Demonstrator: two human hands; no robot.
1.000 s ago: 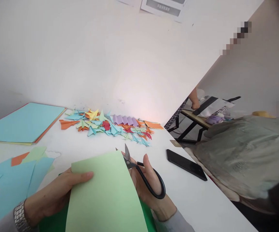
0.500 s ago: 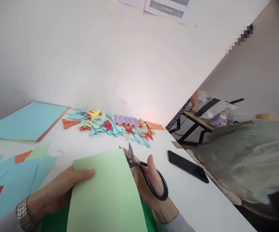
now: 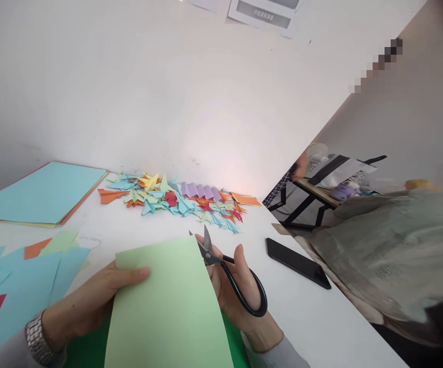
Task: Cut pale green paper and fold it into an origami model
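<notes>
A light green sheet of paper (image 3: 168, 306) is held up in front of me. My left hand (image 3: 94, 294) grips its left edge, thumb on top and fingers hidden behind. At the sheet's right edge, my right hand (image 3: 240, 296) holds black-handled scissors (image 3: 225, 271), with the thumb through one loop. The scissor blades are spread and point up and away, near the sheet's top right corner. Some right fingers are behind the paper, and whether they touch it I cannot tell. Something dark green (image 3: 87, 347) shows beneath the sheet.
Folded paper pieces (image 3: 175, 199) lie heaped along the wall. A stack of coloured sheets (image 3: 41, 191) is at the back left, with loose cut paper (image 3: 33, 286) in front of it. A black phone (image 3: 298, 263) lies right. Beyond the table edge sits grey-green cloth (image 3: 398, 255).
The sheet, scissors and both hands stay almost in place. In the background at right, another person's arm has shifted slightly.
</notes>
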